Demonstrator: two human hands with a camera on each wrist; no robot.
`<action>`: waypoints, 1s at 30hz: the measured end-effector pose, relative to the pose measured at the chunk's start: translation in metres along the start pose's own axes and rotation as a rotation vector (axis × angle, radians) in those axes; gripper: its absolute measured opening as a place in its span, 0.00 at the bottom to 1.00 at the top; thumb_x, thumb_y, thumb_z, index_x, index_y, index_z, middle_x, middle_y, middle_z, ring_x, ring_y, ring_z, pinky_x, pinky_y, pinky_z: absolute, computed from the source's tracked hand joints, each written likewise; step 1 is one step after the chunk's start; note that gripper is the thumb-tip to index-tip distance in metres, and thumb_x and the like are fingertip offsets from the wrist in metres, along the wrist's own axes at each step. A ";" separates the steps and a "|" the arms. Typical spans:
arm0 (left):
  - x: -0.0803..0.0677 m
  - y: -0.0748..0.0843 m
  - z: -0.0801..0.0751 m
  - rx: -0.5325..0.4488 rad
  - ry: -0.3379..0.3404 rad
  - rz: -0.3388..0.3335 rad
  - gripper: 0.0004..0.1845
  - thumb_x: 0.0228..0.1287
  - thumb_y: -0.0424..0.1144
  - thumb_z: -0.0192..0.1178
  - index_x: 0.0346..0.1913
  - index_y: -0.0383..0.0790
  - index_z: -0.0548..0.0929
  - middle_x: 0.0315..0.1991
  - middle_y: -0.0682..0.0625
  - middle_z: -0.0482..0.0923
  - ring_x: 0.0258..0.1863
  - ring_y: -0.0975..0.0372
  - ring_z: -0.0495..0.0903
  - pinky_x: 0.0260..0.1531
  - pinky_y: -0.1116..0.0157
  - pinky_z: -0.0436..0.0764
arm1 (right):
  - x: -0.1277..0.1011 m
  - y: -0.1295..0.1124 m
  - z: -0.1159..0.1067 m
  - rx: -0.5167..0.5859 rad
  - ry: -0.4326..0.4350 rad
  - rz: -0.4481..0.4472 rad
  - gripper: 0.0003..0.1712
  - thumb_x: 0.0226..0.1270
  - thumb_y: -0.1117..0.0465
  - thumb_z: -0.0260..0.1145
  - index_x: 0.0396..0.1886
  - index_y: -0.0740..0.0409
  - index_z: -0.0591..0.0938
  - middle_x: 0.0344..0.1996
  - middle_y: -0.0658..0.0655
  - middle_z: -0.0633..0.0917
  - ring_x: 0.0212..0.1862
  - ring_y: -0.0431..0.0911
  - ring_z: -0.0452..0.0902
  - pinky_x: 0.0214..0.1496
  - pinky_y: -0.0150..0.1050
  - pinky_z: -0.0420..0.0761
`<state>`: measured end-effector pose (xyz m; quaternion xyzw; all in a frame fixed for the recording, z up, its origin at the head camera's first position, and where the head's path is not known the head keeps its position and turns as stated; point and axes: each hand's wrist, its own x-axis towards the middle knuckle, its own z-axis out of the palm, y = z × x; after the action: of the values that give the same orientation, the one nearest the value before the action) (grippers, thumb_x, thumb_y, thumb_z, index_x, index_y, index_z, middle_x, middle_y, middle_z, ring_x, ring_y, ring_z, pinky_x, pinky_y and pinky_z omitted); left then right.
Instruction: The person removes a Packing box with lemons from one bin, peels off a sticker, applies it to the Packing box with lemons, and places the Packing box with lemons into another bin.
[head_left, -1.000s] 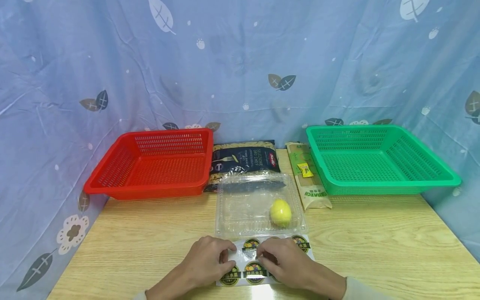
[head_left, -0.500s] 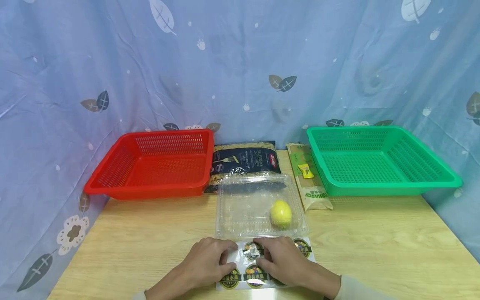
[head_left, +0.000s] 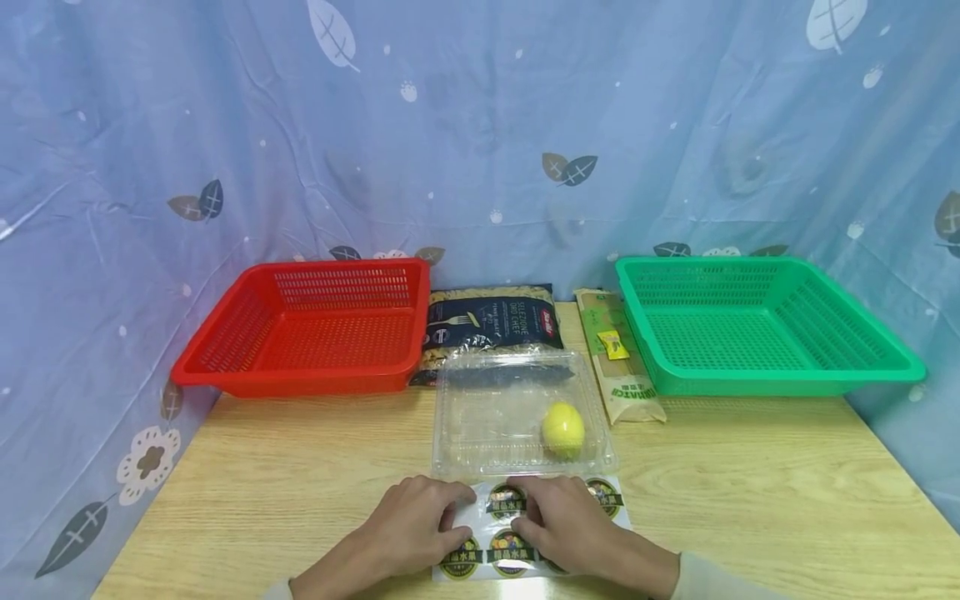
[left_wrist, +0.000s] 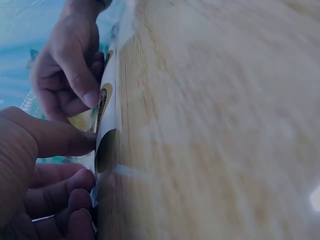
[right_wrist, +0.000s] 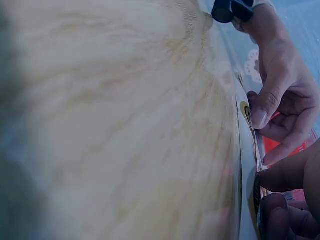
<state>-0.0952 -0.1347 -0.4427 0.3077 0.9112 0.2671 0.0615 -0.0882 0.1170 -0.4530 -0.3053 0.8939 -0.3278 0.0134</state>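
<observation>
Here, two baskets (head_left: 300, 329), one lemon (head_left: 563, 429).

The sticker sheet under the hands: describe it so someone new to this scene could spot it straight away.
Start at the wooden table and find the clear plastic clamshell box at its middle, with a yellow lemon inside. Just in front of the box, at the near edge, lies the sticker sheet, with the left hand and right hand on it. It alone is flat, white and carries round green-and-yellow labels.
</observation>
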 end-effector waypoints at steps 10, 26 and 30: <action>0.000 0.000 0.000 0.009 0.005 -0.004 0.14 0.56 0.41 0.71 0.47 0.46 0.87 0.16 0.67 0.65 0.16 0.76 0.64 0.17 0.73 0.65 | 0.000 0.003 0.000 0.019 0.036 -0.086 0.13 0.62 0.67 0.69 0.46 0.57 0.80 0.17 0.33 0.71 0.18 0.24 0.62 0.23 0.23 0.68; 0.000 0.000 0.003 0.002 -0.001 0.030 0.14 0.57 0.41 0.71 0.47 0.46 0.86 0.15 0.68 0.64 0.14 0.76 0.61 0.15 0.73 0.62 | -0.001 0.006 -0.001 -0.110 0.186 -0.199 0.06 0.64 0.68 0.70 0.31 0.52 0.83 0.21 0.42 0.84 0.23 0.24 0.71 0.24 0.19 0.70; 0.000 -0.001 0.002 0.012 0.004 0.028 0.14 0.57 0.41 0.72 0.46 0.46 0.86 0.15 0.68 0.64 0.15 0.76 0.62 0.16 0.73 0.62 | -0.001 0.008 0.000 -0.125 0.220 -0.257 0.08 0.60 0.69 0.71 0.29 0.51 0.83 0.22 0.41 0.84 0.24 0.22 0.69 0.24 0.18 0.69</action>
<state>-0.0954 -0.1342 -0.4451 0.3202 0.9084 0.2632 0.0543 -0.0914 0.1220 -0.4580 -0.3794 0.8623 -0.3022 -0.1456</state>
